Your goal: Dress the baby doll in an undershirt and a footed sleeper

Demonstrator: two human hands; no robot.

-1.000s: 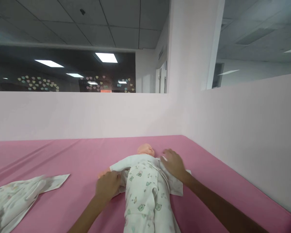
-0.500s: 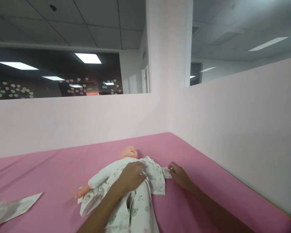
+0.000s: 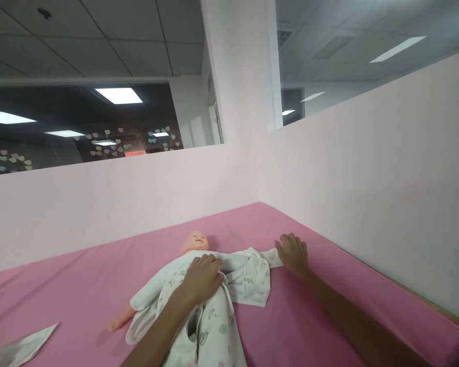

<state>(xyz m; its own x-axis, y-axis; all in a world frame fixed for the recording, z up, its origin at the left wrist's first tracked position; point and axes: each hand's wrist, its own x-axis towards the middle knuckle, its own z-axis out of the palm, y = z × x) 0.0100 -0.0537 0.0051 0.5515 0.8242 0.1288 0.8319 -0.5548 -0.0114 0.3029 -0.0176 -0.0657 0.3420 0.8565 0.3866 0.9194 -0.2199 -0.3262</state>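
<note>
A baby doll (image 3: 196,241) lies face up, in a plain white long-sleeved top (image 3: 156,278) and a white outer garment (image 3: 218,321) with small animal prints. My left hand (image 3: 202,278) rests on the doll's chest, fingers curled over the clothing there; the fingertips are partly hidden. Off to the right, my right hand (image 3: 294,253) grips the end of the printed garment's sleeve (image 3: 274,257), which is stretched sideways. The doll's arm on that side is covered by cloth, while its other hand (image 3: 121,318) shows bare at the left.
The doll lies on a pink padded surface (image 3: 84,285). A white strip of cloth (image 3: 26,347) lies at the lower left. White low walls (image 3: 367,168) meet in a corner behind, with glass panes above.
My right hand has moved outward and farther from me, drawing the sleeve with it. The printed cloth spreads wider to the right, and more white undersleeve shows. My left hand stays on the chest.
</note>
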